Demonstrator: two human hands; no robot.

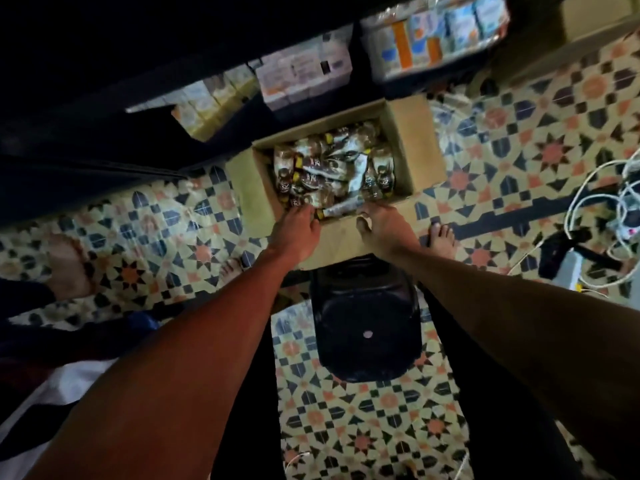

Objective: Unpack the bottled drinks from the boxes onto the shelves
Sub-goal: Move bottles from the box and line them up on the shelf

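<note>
At the box's (408, 133) near wall the left hand (296, 233) is curling its fingers over a bottle (300, 201) while the right hand (384, 230) is reaching in, grip indiscernible; grasping the necks squarely is probably working best.

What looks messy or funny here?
The bottles lie jumbled on their sides in the cardboard box, pointing different ways instead of standing in rows. White cables sprawl in a tangle across the tiled floor on the right.
</note>
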